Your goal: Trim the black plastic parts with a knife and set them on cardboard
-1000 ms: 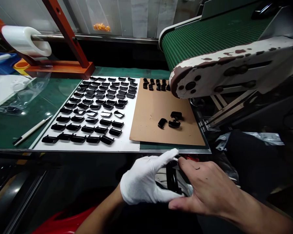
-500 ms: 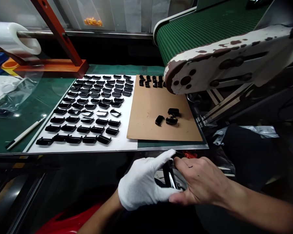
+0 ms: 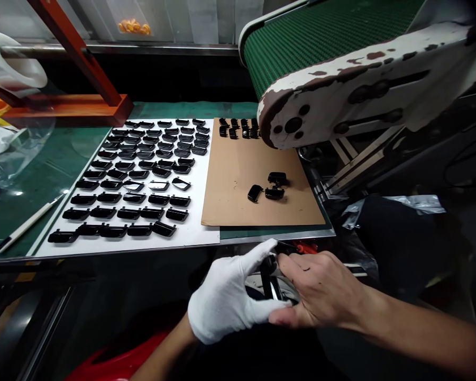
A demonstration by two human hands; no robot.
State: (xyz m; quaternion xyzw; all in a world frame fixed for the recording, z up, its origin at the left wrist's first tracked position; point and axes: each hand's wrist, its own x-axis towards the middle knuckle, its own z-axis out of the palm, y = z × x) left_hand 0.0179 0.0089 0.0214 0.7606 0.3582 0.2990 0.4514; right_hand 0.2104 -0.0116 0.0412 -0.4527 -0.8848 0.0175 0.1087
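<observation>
Just below the table's front edge, my left hand, in a white glove, grips a small glossy black plastic part between thumb and fingers. My bare right hand closes on the same part from the other side, its thumb meeting the left thumb at the lower end. My fingers cover much of the part. Beyond the hands, a brown cardboard sheet carries three loose black parts near its middle and several more along its far edge. Many similar black parts lie in rows on a white sheet.
A green conveyor belt with a chipped white frame overhangs the right side. At the left lie a white-handled knife and clear plastic film, with a film roll on a wooden stand. Red-handled pliers or similar lie behind my right hand.
My view has shifted slightly, so the table and parts sit a little further left. Both hands keep their hold on the black part, with little visible change in grip.
</observation>
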